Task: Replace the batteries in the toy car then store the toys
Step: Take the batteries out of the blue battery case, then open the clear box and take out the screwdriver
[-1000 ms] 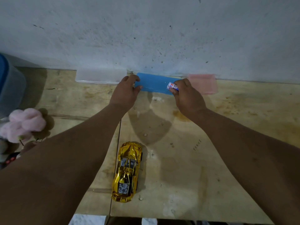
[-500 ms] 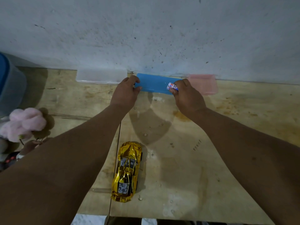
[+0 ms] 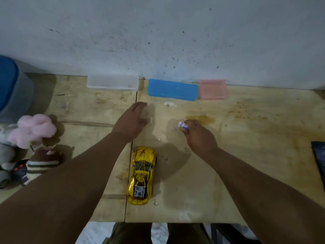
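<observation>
Closest to the person, the gold toy car [image 3: 142, 176] sits upright on its wheels on the plywood tabletop [image 3: 246, 155], nose pointing away, right over the seam between two boards. Its battery hatch would be underneath, so it has to be turned over first, and a glossy shell like that could slip or roll off the near edge.

Further out, the right hand [image 3: 197, 136] is pinched shut on a small battery [image 3: 182, 125], only its white, red and blue end showing. Held that lightly, it could drop and roll away, or go in the wrong way round.

The left hand [image 3: 131, 121] hovers empty above the table, fingers loosely spread, somewhat blurred.

To the left, plush toys [image 3: 33, 129] crowd the table edge and could get knocked off.

Against the wall lie a clear case [image 3: 112, 82], a blue case [image 3: 172, 89] and a pink one [image 3: 212, 89]; the blue looks closed.
</observation>
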